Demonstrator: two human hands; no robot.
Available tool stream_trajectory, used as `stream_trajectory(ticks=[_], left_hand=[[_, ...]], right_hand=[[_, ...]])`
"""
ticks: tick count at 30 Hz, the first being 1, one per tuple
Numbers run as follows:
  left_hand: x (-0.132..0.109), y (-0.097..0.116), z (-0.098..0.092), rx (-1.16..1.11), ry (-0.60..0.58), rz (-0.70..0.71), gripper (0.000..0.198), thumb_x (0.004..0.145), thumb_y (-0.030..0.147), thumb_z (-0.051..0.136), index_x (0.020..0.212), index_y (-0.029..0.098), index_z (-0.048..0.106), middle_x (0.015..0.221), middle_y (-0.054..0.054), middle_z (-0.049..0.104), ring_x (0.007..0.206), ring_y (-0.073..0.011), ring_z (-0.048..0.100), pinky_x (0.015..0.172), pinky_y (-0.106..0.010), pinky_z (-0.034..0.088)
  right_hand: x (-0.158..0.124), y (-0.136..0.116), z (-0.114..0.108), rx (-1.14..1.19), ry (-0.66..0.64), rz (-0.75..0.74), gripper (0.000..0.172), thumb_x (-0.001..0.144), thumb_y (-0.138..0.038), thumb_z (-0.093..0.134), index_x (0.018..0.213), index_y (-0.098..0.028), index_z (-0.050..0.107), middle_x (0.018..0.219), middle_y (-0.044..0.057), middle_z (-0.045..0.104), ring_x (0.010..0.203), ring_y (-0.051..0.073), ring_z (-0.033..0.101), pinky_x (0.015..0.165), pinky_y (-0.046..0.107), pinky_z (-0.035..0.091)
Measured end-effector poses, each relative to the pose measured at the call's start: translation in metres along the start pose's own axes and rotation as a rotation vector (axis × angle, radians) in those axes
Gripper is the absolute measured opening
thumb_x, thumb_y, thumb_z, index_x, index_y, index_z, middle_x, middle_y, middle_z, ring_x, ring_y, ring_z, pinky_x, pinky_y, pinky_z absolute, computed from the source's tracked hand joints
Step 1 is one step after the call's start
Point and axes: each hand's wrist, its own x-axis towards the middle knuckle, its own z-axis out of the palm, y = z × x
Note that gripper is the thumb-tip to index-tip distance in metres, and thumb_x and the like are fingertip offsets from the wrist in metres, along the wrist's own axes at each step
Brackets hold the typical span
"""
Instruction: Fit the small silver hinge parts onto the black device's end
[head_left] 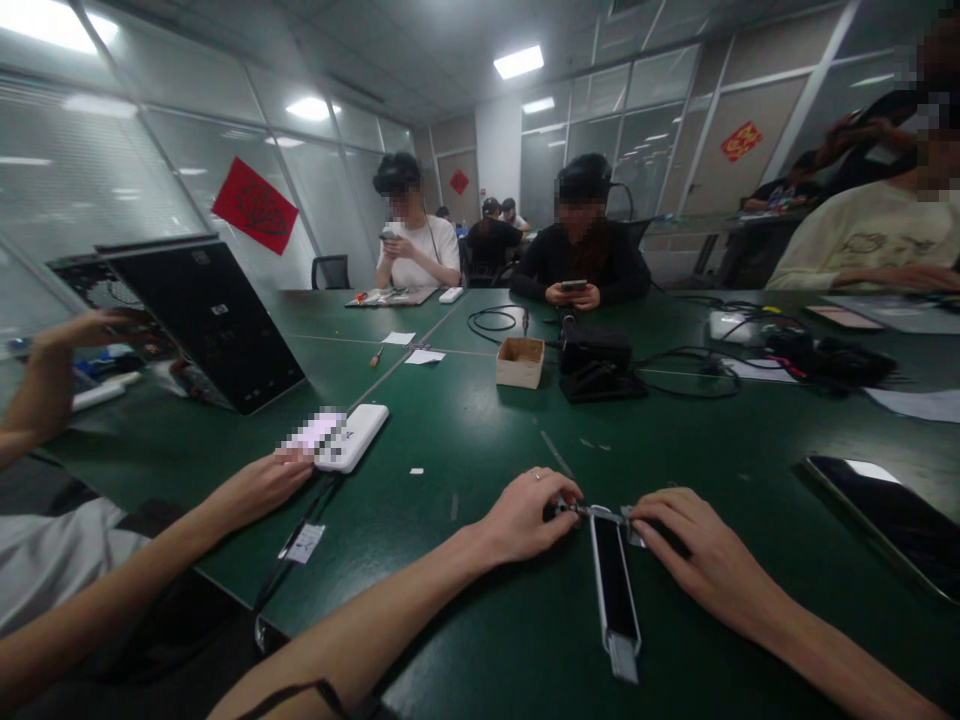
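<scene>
On the green table lies a narrow black device with a silver frame [615, 575], long side pointing towards me. A pale tab sticks out at its near end, and small metallic parts spread to both sides at its far end. My left hand [534, 515] is closed at the far left corner, fingers curled round a small metallic part there. At the opposite corner, my right hand [697, 545] pinches a small grey piece [635, 527] between thumb and fingertips. The fingers partly hide both small parts, and I cannot tell exactly what the device is.
A phone [885, 520] lies at the right. Ahead are an open cardboard box [520, 363], a black stand [598, 360] and cables. At left, a co-worker's hand [281, 480] touches a white power bank [352, 440]; a black HP computer case [210, 320] stands beyond.
</scene>
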Motion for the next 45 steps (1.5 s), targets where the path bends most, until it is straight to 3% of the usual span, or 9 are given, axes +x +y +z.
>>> stream_trajectory(ticks=[20,29,45], left_hand=[[-0.001,0.001,0.001,0.006,0.042,0.037,0.018,0.082,0.017,0.059,0.100,0.017,0.057,0.092,-0.003,0.063,0.086,-0.0163,0.056,0.078,-0.028,0.044],[0.000,0.001,0.001,-0.001,0.054,0.039,0.014,0.082,0.017,0.057,0.097,0.017,0.059,0.090,-0.003,0.064,0.082,-0.0158,0.056,0.077,-0.028,0.045],[0.001,0.001,0.001,-0.022,0.112,0.030,0.017,0.082,0.015,0.053,0.098,0.017,0.058,0.090,-0.004,0.062,0.080,-0.0163,0.057,0.075,-0.030,0.046]], right_hand=[[-0.002,-0.001,-0.001,0.007,0.025,0.012,0.026,0.088,-0.037,0.045,0.096,-0.022,0.065,0.098,0.009,0.064,0.093,0.024,0.058,0.077,0.042,0.053],[-0.001,0.001,0.003,-0.026,0.079,-0.045,0.024,0.090,-0.032,0.044,0.095,-0.021,0.065,0.096,0.009,0.063,0.092,0.023,0.057,0.081,0.043,0.049],[0.003,-0.012,-0.005,-0.039,0.073,-0.014,0.021,0.089,-0.019,0.043,0.094,-0.019,0.063,0.095,0.009,0.062,0.090,0.021,0.055,0.076,0.038,0.047]])
